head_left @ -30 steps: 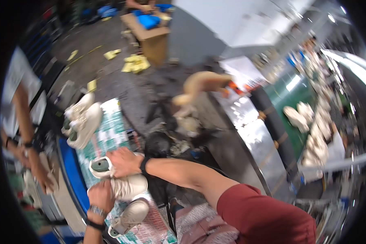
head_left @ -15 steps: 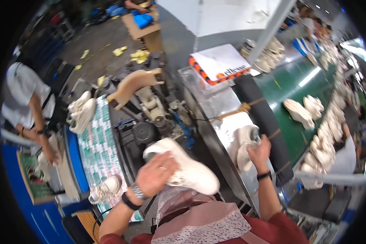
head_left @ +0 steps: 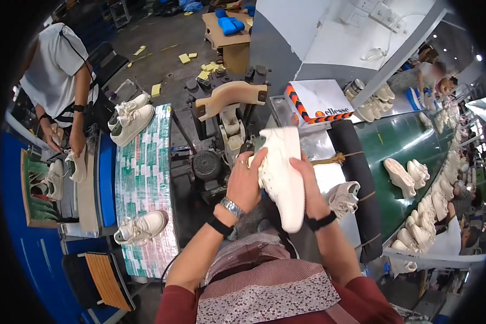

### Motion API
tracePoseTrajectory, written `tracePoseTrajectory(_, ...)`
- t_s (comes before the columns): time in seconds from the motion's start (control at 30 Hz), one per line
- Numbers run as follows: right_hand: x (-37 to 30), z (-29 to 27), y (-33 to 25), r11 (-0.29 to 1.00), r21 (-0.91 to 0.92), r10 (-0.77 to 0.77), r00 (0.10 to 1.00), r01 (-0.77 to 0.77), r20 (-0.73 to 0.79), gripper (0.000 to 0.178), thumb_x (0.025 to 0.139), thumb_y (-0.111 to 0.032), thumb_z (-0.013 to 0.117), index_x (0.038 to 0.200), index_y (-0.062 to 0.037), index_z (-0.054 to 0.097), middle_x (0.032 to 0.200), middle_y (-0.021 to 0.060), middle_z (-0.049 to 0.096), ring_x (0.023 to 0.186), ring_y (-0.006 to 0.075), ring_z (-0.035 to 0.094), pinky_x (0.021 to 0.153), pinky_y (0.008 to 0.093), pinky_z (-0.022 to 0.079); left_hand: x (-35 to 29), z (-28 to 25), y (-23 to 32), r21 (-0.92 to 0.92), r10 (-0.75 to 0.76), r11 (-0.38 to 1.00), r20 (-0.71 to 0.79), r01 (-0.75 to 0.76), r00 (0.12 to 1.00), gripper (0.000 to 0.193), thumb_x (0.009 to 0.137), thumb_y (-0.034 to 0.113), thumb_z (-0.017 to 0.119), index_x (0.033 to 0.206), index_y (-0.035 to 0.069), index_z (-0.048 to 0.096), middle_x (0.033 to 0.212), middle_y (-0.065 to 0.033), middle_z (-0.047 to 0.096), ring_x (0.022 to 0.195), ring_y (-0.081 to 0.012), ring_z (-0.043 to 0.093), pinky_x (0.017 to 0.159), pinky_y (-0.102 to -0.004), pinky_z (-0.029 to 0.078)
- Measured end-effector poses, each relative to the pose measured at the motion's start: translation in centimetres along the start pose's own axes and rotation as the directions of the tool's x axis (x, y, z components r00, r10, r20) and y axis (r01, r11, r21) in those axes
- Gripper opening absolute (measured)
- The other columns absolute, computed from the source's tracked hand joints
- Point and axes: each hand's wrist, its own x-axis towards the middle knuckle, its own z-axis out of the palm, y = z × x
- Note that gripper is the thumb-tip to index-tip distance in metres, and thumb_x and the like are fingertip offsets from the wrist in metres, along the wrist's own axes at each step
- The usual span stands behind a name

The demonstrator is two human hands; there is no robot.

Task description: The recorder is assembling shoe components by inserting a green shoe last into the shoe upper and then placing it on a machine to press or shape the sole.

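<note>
A cream sneaker (head_left: 283, 173) is held up in front of my apron, between both hands. On its left side, my left hand (head_left: 244, 181) is closed on the shoe near its opening. My right hand (head_left: 309, 183) grips the shoe's right edge along the sole, fingers partly hidden behind it. Next to my right wrist, a second cream sneaker (head_left: 343, 197) rests on the metal ledge (head_left: 329, 174), out of my grasp.
A press-like machine (head_left: 229, 116) stands straight ahead. To the left, a bench (head_left: 143, 200) carries several sneakers, with a co-worker (head_left: 59, 70) beyond. A shoe box (head_left: 318, 100) sits on the ledge. Beyond a black padded roll (head_left: 356, 156), a green conveyor (head_left: 378, 140) bears many shoes.
My right hand has let go of the sneaker on the ledge and taken hold of the one in my left hand. That held shoe has moved up and turned.
</note>
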Motion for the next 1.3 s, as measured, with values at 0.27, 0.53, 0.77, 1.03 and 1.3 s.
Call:
tracePoseTrajectory(0.27,5.3,2.8,-0.3,0.000,-0.932,-0.438,0.838,0.364,0.327,0.102,0.081,-0.034,0.077,0.155,0.0078,0.022,0.130,0.0281,0.060,0.111,0.0391,0.067,0.093,0.0451,0.054,-2.0,2.6,-4.4,-0.327,-0.243,0.920,-0.048,0.215,0.969,0.088,0.079,0.002,0.069,0.156,0.003,0.025,0.139,-0.0282,0.053,0.127,-0.0444,0.054,0.104,-0.0461,0.046)
tracePoseTrajectory(0.53,2.6,6.1,0.1,-0.221,-0.954,-0.302,0.916,0.203,0.265,0.111,0.072,-0.041,0.076,0.157,0.0036,0.021,0.108,0.0312,0.060,0.082,0.0446,0.069,0.071,0.0494,0.058,-5.0,7.3,-8.1,-0.697,-0.255,0.679,0.072,0.232,0.964,0.064,0.086,-0.005,0.053,0.148,0.001,0.036,0.144,-0.0151,0.046,0.132,-0.0275,0.049,0.112,-0.0408,0.041)
tracePoseTrajectory(0.77,0.6,4.9,1.8,-0.091,-0.960,-0.416,0.866,0.265,0.279,0.113,0.072,-0.034,0.078,0.160,0.0016,0.017,0.109,0.0290,0.058,0.075,0.0442,0.067,0.067,0.0471,0.057,-10.0,9.1,-11.2,-0.868,-0.554,0.240,0.246,0.435,0.795,0.066,0.101,0.027,0.061,0.156,0.002,0.033,0.150,-0.0163,0.048,0.135,-0.0266,0.051,0.112,-0.0427,0.043)
tracePoseTrajectory(1.03,-1.0,4.9,3.0,-0.076,-0.954,-0.553,0.785,0.289,0.281,0.113,0.076,-0.034,0.078,0.162,-0.0040,0.012,0.118,0.0264,0.056,0.079,0.0432,0.067,0.071,0.0471,0.058,-3.4,5.4,1.1,-0.786,-0.293,-0.545,0.504,0.291,0.812,0.080,0.095,0.061,0.060,0.152,0.008,0.042,0.146,-0.0135,0.055,0.131,-0.0327,0.056,0.107,-0.0462,0.048)
tracePoseTrajectory(1.3,-3.5,5.0,4.6,-0.023,-0.953,-0.691,0.684,0.301,0.233,0.109,0.077,-0.031,0.077,0.163,-0.0090,0.013,0.134,0.0249,0.053,0.090,0.0446,0.069,0.077,0.0458,0.059,-16.0,4.3,-1.5,-0.736,-0.307,-0.375,0.673,0.564,0.673,0.074,0.090,0.052,0.070,0.139,0.000,0.052,0.132,-0.0161,0.062,0.120,-0.0328,0.060,0.101,-0.0437,0.050)
